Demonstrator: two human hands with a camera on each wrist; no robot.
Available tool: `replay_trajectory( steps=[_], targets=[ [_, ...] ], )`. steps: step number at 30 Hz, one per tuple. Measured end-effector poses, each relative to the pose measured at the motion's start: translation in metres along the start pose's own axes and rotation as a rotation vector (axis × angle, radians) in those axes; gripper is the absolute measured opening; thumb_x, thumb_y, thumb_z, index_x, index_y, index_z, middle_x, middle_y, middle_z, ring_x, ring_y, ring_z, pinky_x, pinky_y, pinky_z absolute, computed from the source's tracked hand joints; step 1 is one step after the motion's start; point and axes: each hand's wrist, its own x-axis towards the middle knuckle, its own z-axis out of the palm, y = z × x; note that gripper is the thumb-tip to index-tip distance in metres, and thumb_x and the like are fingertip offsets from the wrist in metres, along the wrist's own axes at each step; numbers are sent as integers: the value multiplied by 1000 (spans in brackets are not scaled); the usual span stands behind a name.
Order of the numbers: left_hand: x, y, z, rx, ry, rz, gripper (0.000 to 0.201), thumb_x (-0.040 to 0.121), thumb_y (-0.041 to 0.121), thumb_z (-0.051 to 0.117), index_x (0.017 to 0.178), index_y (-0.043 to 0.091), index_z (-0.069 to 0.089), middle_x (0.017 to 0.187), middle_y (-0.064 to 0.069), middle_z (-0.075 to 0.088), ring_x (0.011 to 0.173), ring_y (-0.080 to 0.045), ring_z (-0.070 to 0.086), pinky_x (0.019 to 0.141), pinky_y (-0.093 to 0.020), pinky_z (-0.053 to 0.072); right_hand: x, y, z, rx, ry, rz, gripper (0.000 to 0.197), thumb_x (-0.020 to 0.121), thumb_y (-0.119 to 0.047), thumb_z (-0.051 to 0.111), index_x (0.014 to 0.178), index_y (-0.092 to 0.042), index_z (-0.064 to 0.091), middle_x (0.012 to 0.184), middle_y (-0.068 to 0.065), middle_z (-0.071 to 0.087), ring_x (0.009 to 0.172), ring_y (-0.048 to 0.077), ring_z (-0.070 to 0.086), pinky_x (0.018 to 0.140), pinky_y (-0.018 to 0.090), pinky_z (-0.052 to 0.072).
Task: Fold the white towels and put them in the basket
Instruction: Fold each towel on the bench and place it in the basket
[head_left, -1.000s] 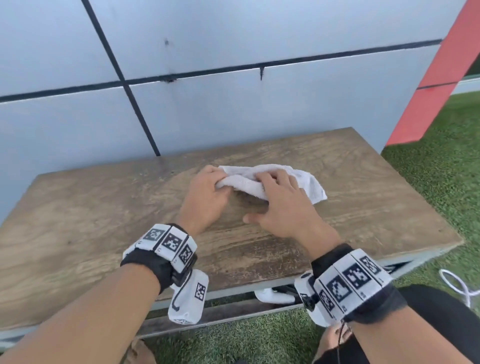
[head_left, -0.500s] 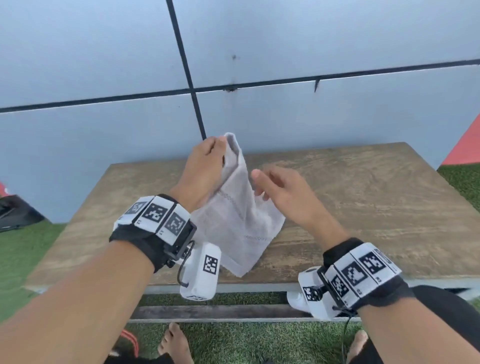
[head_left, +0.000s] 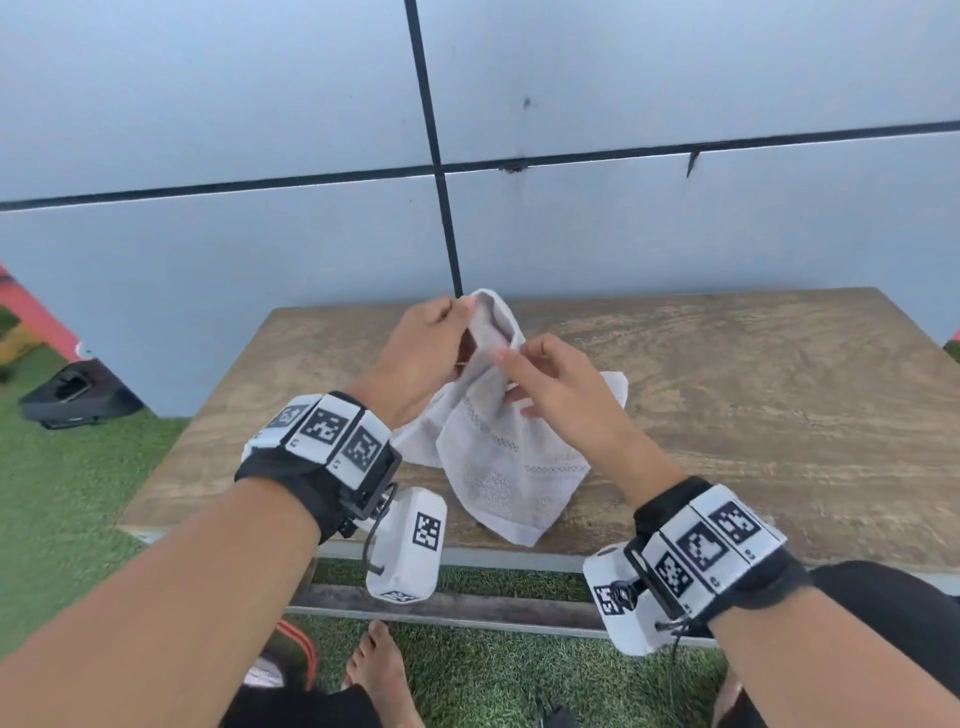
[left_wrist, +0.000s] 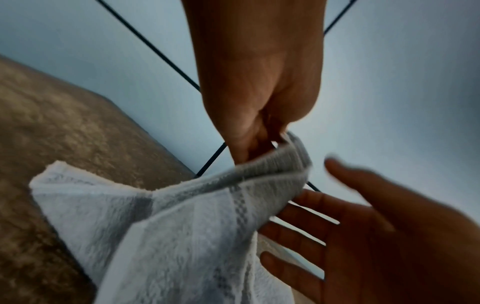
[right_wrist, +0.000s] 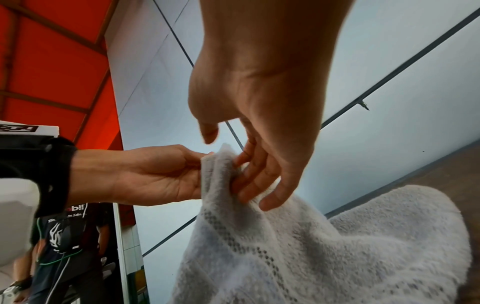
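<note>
A white towel (head_left: 498, 467) hangs from my left hand (head_left: 460, 322), which pinches its top corner above the wooden table (head_left: 753, 415). The towel's lower part drapes onto the table near the front edge. My right hand (head_left: 519, 374) is beside the upper fold, its fingers nearly straight and touching the cloth, the thumb apart. In the left wrist view the left hand (left_wrist: 262, 148) pinches the towel (left_wrist: 182, 226) and the right hand (left_wrist: 311, 205) is spread. The right wrist view shows the right hand's fingers (right_wrist: 249, 181) against the towel (right_wrist: 311, 257). No basket is in view.
A grey panelled wall (head_left: 623, 234) stands right behind the table. Artificial grass (head_left: 78, 493) surrounds it, with a dark object (head_left: 72, 395) lying at the left. My bare foot (head_left: 379, 670) is below the table's front edge. A person (right_wrist: 64, 246) stands off to the left.
The towel lay bunched on the table under both hands; my left hand lifted it by a corner. My right hand has now come up against its upper fold.
</note>
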Motion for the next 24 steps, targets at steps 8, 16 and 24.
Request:
replay_trajectory(
  steps=[8, 16, 24],
  targets=[
    [0, -9, 1, 83, 103, 45, 31, 107, 25, 41, 82, 10, 50, 65, -8, 52, 54, -17, 51, 54, -29, 49, -3, 6, 5, -88, 64, -49, 8, 99, -22, 58, 94, -16, 57, 68, -3, 63, 57, 11, 52, 59, 43, 51],
    [-13, -11, -8, 219, -2, 63, 34, 95, 57, 54, 104, 24, 56, 100, 10, 64, 93, -9, 61, 86, -31, 50, 0, 4, 3, -48, 150, -40, 18, 103, -20, 49, 87, -14, 57, 59, -15, 47, 50, 2, 37, 52, 19, 32],
    [-20, -11, -4, 385, -20, 192, 12, 92, 24, 71, 91, 12, 72, 82, -2, 76, 60, -1, 59, 58, -16, 44, -1, 3, 1, -76, -22, -30, 11, 91, -20, 67, 100, -16, 60, 81, 0, 64, 54, 0, 49, 50, 14, 38]
  ],
)
